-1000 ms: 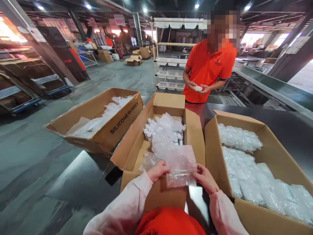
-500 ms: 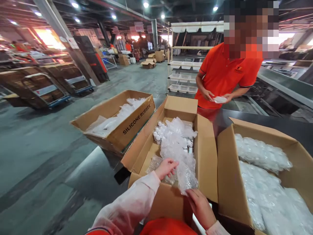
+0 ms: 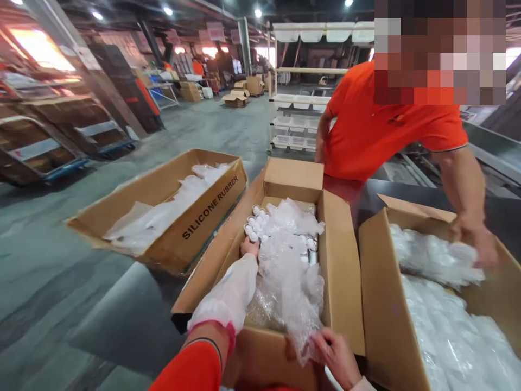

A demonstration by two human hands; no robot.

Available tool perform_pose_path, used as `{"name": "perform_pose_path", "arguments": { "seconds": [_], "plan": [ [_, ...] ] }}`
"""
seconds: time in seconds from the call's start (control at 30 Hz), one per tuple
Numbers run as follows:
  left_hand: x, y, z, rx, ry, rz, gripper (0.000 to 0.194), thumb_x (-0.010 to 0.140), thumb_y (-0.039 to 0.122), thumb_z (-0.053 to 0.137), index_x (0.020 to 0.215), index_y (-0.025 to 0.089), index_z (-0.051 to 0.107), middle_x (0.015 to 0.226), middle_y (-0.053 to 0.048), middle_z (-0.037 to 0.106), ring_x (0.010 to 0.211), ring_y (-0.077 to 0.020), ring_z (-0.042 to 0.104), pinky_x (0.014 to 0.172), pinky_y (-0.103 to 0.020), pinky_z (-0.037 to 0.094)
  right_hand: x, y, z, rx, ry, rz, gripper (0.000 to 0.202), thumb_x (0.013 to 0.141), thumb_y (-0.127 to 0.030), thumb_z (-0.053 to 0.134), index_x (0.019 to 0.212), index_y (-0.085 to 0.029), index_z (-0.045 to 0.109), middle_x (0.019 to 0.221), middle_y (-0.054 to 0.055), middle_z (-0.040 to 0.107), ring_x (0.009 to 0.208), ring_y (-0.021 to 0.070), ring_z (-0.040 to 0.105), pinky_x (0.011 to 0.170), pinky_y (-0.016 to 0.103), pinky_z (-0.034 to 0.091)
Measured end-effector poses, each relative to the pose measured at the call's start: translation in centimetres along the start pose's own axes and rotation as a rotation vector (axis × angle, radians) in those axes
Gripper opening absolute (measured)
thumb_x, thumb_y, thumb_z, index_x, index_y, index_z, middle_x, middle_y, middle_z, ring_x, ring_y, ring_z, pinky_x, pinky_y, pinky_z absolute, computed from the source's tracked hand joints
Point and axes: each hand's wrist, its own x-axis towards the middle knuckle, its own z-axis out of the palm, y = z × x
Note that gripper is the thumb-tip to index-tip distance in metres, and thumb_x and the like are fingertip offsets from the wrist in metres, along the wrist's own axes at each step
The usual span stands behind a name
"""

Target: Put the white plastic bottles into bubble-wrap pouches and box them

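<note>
Since half a second ago, my left hand (image 3: pixel 249 247) has pushed deeper into the middle box (image 3: pixel 340 282); its fingers now rest against the white-capped vials (image 3: pixel 256 220), though I cannot tell whether they grip one. My right hand (image 3: pixel 336 355) pinches the bubble wrap (image 3: pixel 291 288) at the box's near edge. Beside it, the right box (image 3: pixel 376 304) holds wrapped bundles (image 3: pixel 431 258), where a co-worker's hand (image 3: pixel 478 241) reaches. Plastic bags (image 3: pixel 163 214) fill the left box (image 3: pixel 203 217).
</note>
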Motion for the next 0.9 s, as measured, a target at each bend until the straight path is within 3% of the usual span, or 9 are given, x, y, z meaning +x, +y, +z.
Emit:
{"name": "perform_pose_path", "arguments": {
  "seconds": [0.1, 0.23, 0.33, 0.43, 0.5, 0.57, 0.67, 0.77, 0.9],
  "plan": [
    [-1.7, -0.9, -1.2, -0.024, 0.028, -0.017, 0.025, 0.077, 0.026, 0.059, 0.096, 0.012, 0.054, 0.097, -0.016, 0.064, 0.101, -0.0277, 0.059, 0.082, -0.033, 0.043, -0.2, -0.8, -0.1, 0.041, 0.03, 0.007, 0.046, 0.074, -0.055, 0.052, 0.049, -0.017, 0.05, 0.048, -0.003, 0.042, 0.052, 0.0116, 0.037, 0.052, 0.024, 0.03],
    [-8.1, -2.2, -6.0, -0.143, -0.095, 0.082, 0.036, 0.085, 0.031, 0.045, 0.118, 0.016, 0.042, 0.078, -0.005, 0.064, 0.073, -0.0183, 0.062, 0.067, -0.028, 0.048, -0.8, -1.7, 0.8, 0.099, -0.037, -0.024, 0.023, 0.068, -0.038, 0.064, 0.066, -0.015, 0.066, 0.058, -0.001, 0.056, 0.056, 0.013, 0.046, 0.055, 0.023, 0.036],
    [-14.7, -3.4, -10.2, -0.322, -0.654, 0.161, 0.056, 0.077, 0.04, 0.059, 0.126, 0.018, 0.042, 0.057, 0.002, 0.058, 0.048, -0.0157, 0.052, 0.049, -0.026, 0.042, -1.2, -2.3, 2.1, 0.101, -0.122, -0.09, 0.022, 0.074, -0.035, 0.06, 0.069, -0.016, 0.071, 0.06, 0.001, 0.063, 0.057, 0.0143, 0.051, 0.055, 0.024, 0.038],
    [-19.7, -4.9, -12.4, -0.24, -1.039, 0.247, 0.06, 0.069, 0.03, 0.07, 0.127, 0.02, 0.054, 0.095, -0.009, 0.069, 0.081, -0.0229, 0.064, 0.075, -0.031, 0.05, -1.5, -2.6, 3.2, 0.097, -0.134, -0.155, 0.031, 0.081, -0.04, 0.054, 0.071, -0.018, 0.073, 0.065, 0.003, 0.068, 0.063, 0.0169, 0.057, 0.06, 0.026, 0.042],
    [-21.4, -6.0, -12.6, -0.154, -1.108, 0.327, 0.058, 0.069, 0.022, 0.069, 0.126, 0.022, 0.057, 0.121, -0.01, 0.063, 0.109, -0.0279, 0.057, 0.096, -0.034, 0.041, -1.8, -2.8, 3.6, 0.123, -0.065, -0.161, 0.035, 0.083, -0.044, 0.052, 0.075, -0.018, 0.074, 0.071, 0.005, 0.07, 0.068, 0.0191, 0.06, 0.065, 0.029, 0.046],
    [-21.9, -7.1, -12.1, -0.057, -1.051, 0.304, 0.058, 0.068, 0.018, 0.068, 0.124, 0.024, 0.059, 0.124, -0.008, 0.062, 0.114, -0.029, 0.054, 0.101, -0.037, 0.037, -2.3, -3.0, 3.8, 0.125, 0.026, -0.187, 0.036, 0.085, -0.044, 0.05, 0.079, -0.018, 0.073, 0.075, 0.006, 0.07, 0.072, 0.0202, 0.062, 0.069, 0.032, 0.048],
    [-22.0, -7.9, -11.0, -0.1, -0.97, 0.113, 0.041, 0.069, 0.025, 0.066, 0.11, 0.022, 0.066, 0.107, -0.008, 0.069, 0.092, -0.0236, 0.063, 0.084, -0.032, 0.047, -3.7, -3.3, 4.1, 0.045, 0.091, -0.344, 0.03, 0.089, -0.036, 0.047, 0.086, -0.019, 0.072, 0.077, 0.007, 0.067, 0.075, 0.0195, 0.062, 0.071, 0.032, 0.051],
    [-22.2, -7.4, -10.0, -0.43, -1.121, -0.245, 0.034, 0.072, 0.034, 0.057, 0.1, 0.017, 0.066, 0.08, -0.006, 0.068, 0.052, -0.0144, 0.057, 0.047, -0.025, 0.043, -5.0, -3.6, 4.4, -0.051, 0.157, -0.544, 0.025, 0.09, -0.024, 0.046, 0.102, -0.02, 0.067, 0.085, 0.008, 0.066, 0.08, 0.0188, 0.063, 0.072, 0.031, 0.053],
    [-22.9, -6.1, -8.7, -0.807, -1.201, -0.416, 0.025, 0.062, 0.02, 0.066, 0.086, 0.014, 0.065, 0.072, -0.004, 0.064, 0.059, -0.0144, 0.059, 0.05, -0.023, 0.045, -6.1, -4.1, 4.3, -0.155, 0.284, -0.739, 0.03, 0.087, -0.012, 0.046, 0.111, -0.022, 0.06, 0.093, 0.007, 0.066, 0.085, 0.0189, 0.061, 0.074, 0.032, 0.054]
  ]
}}
